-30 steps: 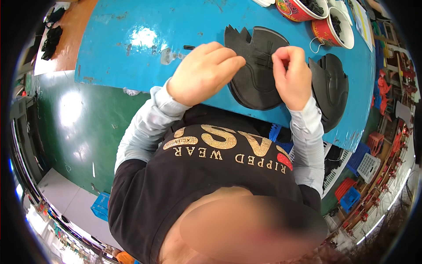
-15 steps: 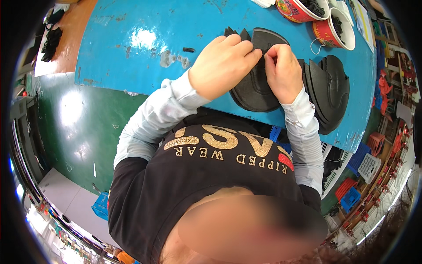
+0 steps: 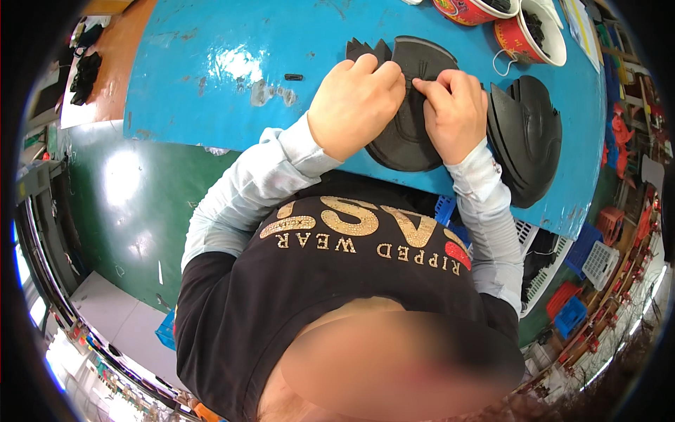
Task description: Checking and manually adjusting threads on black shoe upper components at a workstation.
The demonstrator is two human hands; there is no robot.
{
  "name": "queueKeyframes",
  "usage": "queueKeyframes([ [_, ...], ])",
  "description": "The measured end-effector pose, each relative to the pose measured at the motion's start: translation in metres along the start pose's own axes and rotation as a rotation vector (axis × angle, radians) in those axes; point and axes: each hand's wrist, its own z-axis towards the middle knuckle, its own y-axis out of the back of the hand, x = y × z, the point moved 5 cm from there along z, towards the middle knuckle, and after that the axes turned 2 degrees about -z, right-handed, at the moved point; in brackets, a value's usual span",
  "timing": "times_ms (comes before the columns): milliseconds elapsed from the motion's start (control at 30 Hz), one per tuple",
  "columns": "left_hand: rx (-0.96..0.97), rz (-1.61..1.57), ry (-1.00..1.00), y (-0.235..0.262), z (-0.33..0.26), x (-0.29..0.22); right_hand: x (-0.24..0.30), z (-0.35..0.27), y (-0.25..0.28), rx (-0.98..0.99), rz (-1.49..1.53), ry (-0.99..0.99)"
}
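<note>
A black moulded piece (image 3: 404, 148) with a rounded near end lies flat on the blue table, with thin raised lines near its far part. Over its left side is my left hand (image 3: 360, 105), fingers curled in and tips at the middle of the piece. My right hand (image 3: 457, 116) comes from the right, its thumb and forefinger pinched close to the left fingertips. Whatever lies between the fingers is too small or hidden. More black pieces (image 3: 369, 50) with jagged edges show beyond my left hand. A small black strip (image 3: 294, 77) rests left of them.
A stack of black moulded pieces (image 3: 527, 144) sits to the right. Two red-and-white tubs, one a tilted tub (image 3: 510, 35) with a loose string, hold small black parts at the far right. Plastic baskets (image 3: 601, 264) stand on the floor beyond the table's right edge (image 3: 580, 211).
My right forefinger has stretched out toward the left fingertips, and the hands have drawn slightly apart from the far part of the piece. The whole view has shifted a little.
</note>
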Motion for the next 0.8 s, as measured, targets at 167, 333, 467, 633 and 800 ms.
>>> queueKeyframes([
  [167,-0.026,-0.086,0.050,-0.009,-0.005,0.004,-0.006,-0.003,0.004,-0.049,0.032,-0.009],
  [333,-0.221,-0.304,0.170,0.008,-0.013,0.017,-0.025,-0.028,0.028,-0.316,0.299,-0.400],
  [467,-0.236,-0.595,0.287,0.021,-0.039,0.011,-0.031,-0.066,0.032,-0.017,0.178,-0.723],
  [633,-0.197,-0.650,0.193,0.011,-0.048,-0.014,-0.036,-0.077,0.014,-0.189,0.455,-0.866],
  [800,-0.171,-0.744,0.245,0.012,-0.053,-0.014,-0.027,-0.079,0.017,-0.369,0.678,-0.871],
])
